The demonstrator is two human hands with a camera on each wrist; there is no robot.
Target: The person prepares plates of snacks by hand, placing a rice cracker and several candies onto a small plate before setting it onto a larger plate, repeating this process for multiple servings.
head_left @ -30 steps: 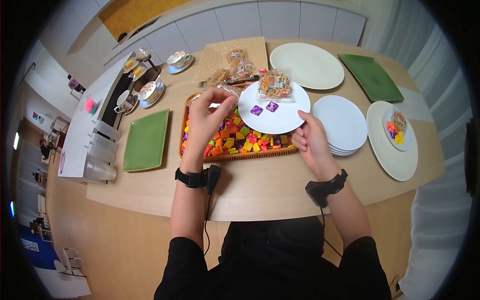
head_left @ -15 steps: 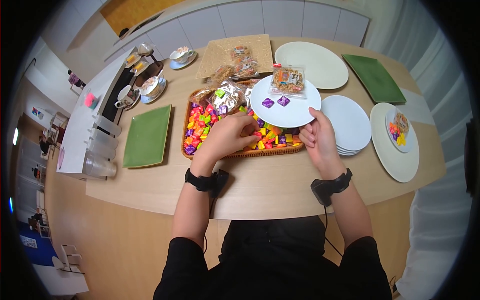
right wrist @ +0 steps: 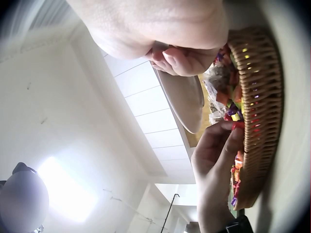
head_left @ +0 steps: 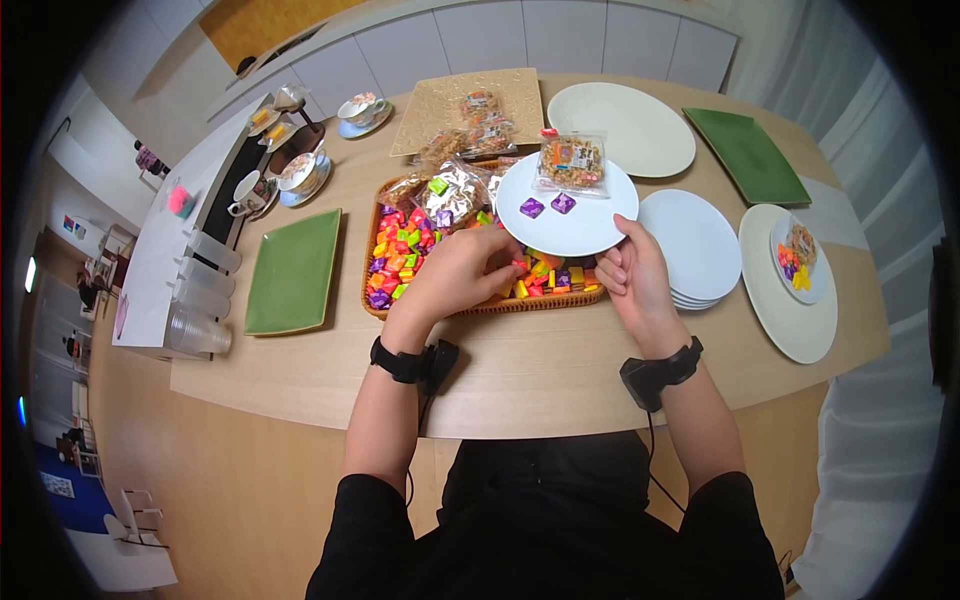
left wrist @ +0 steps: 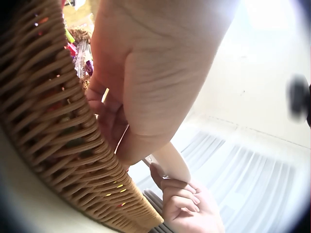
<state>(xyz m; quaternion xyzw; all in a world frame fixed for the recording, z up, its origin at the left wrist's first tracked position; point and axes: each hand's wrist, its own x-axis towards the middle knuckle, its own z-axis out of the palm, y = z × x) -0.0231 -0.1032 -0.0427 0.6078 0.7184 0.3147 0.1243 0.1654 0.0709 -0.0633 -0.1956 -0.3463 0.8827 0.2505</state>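
My right hand (head_left: 640, 280) grips the near right rim of a small white plate (head_left: 590, 232), held up over the right part of a wicker basket (head_left: 540, 304). On the plate are a bagged crispy nut-like snack (head_left: 572, 163) and two purple wrapped candies (head_left: 532, 208). Down in the basket, at its near side, my left hand (head_left: 460, 270) pinches a red wrapped candy (right wrist: 238, 125) between thumb and finger. Many colourful wrapped candies (head_left: 398, 240) fill the basket around it, with clear-bagged snacks (head_left: 456, 190) at the back.
Right of the basket stands a stack of white plates (head_left: 692, 245). Beyond it, an oval platter (head_left: 775, 325) bears a small filled plate (head_left: 800, 280). Green plates (head_left: 292, 275) lie at both sides. Teacups (head_left: 300, 178) and plastic cups (head_left: 200, 330) stand left; a tan board (head_left: 430, 110) lies behind.
My left hand has come down from above the basket's left part into the candies, toward the right, and now pinches a red one. The plate in my right hand has shifted slightly right.
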